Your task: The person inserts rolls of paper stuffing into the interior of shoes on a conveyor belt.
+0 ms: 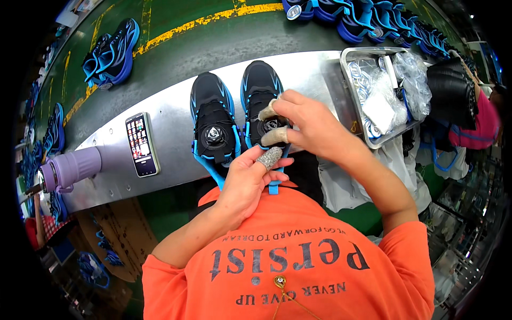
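Two black sneakers with bright blue trim stand side by side, toes pointing away from me: a left one [207,101] and a right one [260,80]. Each carries a round dial on its tongue. My right hand [304,120] reaches over the right sneaker, its cloth-covered thumb and finger on either side of the dial [273,124]. At that sneaker's collar, my left hand [249,173] pinches the near edge with a grey-covered thumb and curled fingers; the exact grip is partly hidden. A blue heel loop [273,188] hangs beside its fingertips.
The sneakers are on a metal table [165,96] with a phone [142,144] and a purple flask [74,166]. A clear bin [376,140] of round parts and plastic bags stands at right. Beyond lies a green belt [181,16] with more sneakers [114,50]; another person's pink clothing [482,125] shows at far right.
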Available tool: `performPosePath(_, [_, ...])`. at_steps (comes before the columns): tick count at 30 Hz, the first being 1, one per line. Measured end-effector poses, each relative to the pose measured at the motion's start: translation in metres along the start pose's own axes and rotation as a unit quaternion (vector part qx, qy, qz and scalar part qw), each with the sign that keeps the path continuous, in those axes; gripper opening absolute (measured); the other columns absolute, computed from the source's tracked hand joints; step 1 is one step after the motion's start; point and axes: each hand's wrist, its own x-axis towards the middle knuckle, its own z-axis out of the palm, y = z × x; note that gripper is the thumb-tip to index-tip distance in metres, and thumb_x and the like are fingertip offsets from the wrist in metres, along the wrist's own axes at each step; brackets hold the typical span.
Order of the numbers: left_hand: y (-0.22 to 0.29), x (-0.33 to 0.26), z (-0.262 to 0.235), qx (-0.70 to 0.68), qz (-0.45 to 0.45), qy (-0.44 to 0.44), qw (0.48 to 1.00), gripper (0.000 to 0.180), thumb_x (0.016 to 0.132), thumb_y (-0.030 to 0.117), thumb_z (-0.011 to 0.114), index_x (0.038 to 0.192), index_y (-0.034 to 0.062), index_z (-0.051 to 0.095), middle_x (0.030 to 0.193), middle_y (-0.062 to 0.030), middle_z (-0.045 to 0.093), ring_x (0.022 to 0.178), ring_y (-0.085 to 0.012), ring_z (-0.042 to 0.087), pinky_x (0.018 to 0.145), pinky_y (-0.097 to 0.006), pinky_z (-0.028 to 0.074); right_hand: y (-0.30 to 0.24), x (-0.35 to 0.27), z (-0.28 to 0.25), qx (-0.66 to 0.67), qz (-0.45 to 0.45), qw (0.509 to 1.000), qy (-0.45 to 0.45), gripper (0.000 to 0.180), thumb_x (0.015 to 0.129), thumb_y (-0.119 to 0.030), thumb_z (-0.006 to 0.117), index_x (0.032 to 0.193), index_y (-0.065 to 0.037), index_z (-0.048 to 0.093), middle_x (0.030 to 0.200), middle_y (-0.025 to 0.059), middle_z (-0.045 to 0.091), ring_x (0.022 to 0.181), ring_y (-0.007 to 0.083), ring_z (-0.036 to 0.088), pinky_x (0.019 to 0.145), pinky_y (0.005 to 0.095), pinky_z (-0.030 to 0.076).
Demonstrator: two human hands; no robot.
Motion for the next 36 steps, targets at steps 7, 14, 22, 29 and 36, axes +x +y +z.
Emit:
performPosePath(7, [0.000,0.001,-0.006,0.014,-0.029,-0.009,0.999,0.023,0.101,0.010,0.050,0.118,-0.0029,0.057,0.108,-0.0217,0.067,0.083,-0.0197,0.067,0.077,-0.030,0.055,-0.001,0.000,0.004,-0.037,0.061,0.997,-0.018,0.038,0.078,-0.022,0.075,0.114,-0.014,0.068,0.096,0.0095,0.057,0.090,0.0283,0.058,0.078,0.0358,0.048])
performPosePath(14, [0.005,0.001,-0.003,0.035,-0.060,0.010,0.998,0.022,0.101,0.010,0.050,0.116,-0.0050,0.056,0.108,-0.0218,0.066,0.085,-0.0208,0.067,0.076,-0.030,0.055,0.006,0.000,0.001,0.018,0.036,0.998,-0.042,0.029,0.078,-0.020,0.072,0.106,-0.012,0.068,0.088,0.0115,0.052,0.084,0.0316,0.056,0.073,0.0400,0.047])
performPosePath(22, [0.003,0.003,-0.007,-0.008,-0.053,-0.018,0.998,0.020,0.101,0.009,0.049,0.114,-0.0045,0.057,0.107,-0.0184,0.065,0.088,-0.0219,0.067,0.076,-0.031,0.055,0.009,0.001,-0.005,0.056,0.006,0.998,-0.041,0.038,0.077,-0.021,0.075,0.114,-0.012,0.069,0.083,0.0092,0.054,0.081,0.0257,0.057,0.072,0.0355,0.047])
performPosePath(29, [0.000,0.005,-0.007,-0.018,-0.051,-0.021,0.998,0.020,0.101,0.009,0.050,0.115,-0.0041,0.057,0.109,-0.0200,0.065,0.087,-0.0208,0.067,0.076,-0.030,0.055,0.006,-0.001,-0.001,0.040,-0.025,0.999,0.015,0.034,0.076,-0.020,0.076,0.109,-0.012,0.071,0.085,0.0092,0.055,0.078,0.0260,0.058,0.067,0.0358,0.047])
performPosePath(36, [0.004,0.002,-0.005,0.053,-0.060,-0.038,0.996,0.028,0.100,0.013,0.053,0.122,-0.0039,0.057,0.107,-0.0151,0.066,0.083,-0.0170,0.065,0.074,-0.028,0.053,-0.014,-0.014,0.025,-0.003,0.109,0.988,0.113,0.031,0.074,-0.021,0.077,0.103,-0.010,0.070,0.087,0.0119,0.057,0.081,0.0307,0.061,0.070,0.0390,0.050])
